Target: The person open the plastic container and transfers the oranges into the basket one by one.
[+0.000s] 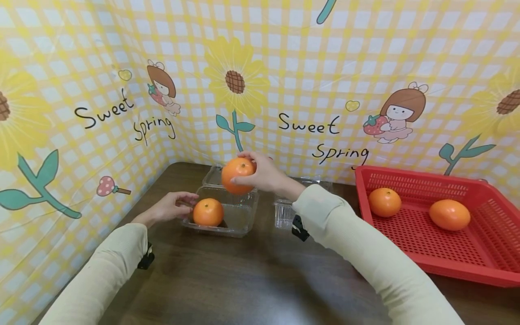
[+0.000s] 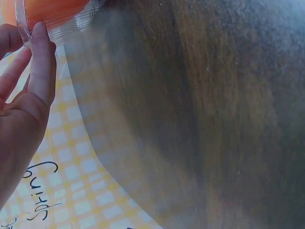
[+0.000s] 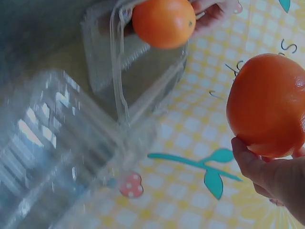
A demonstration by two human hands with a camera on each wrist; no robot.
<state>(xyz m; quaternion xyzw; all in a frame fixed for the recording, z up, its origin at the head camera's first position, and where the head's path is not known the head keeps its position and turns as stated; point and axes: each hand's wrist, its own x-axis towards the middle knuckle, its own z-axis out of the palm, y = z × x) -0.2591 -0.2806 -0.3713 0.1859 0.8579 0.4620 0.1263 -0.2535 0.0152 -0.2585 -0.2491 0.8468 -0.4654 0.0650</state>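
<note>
My right hand (image 1: 264, 174) grips an orange (image 1: 239, 175) and holds it up over a clear plastic clamshell box (image 1: 239, 232). In the right wrist view, this orange (image 3: 267, 105) sits between thumb and fingers. A second orange (image 1: 208, 212) lies inside the box at its left end. Beside that one, my left hand (image 1: 172, 207) is at the box's left side. The left wrist view has the thumb and fingers of the left hand (image 2: 35, 81) pinching the clear rim (image 2: 23, 24), the orange just behind it. The box's lid stands folded back behind it, partly covered by the raised orange.
Another clear plastic box (image 1: 284, 215) stands to the right, partly behind my right forearm. A red basket (image 1: 422, 262) at the right holds two oranges, one at its left (image 1: 385, 202) and one nearer the middle (image 1: 449, 215). Checked cloth (image 1: 292, 81) hangs behind the dark wooden table (image 1: 227, 284).
</note>
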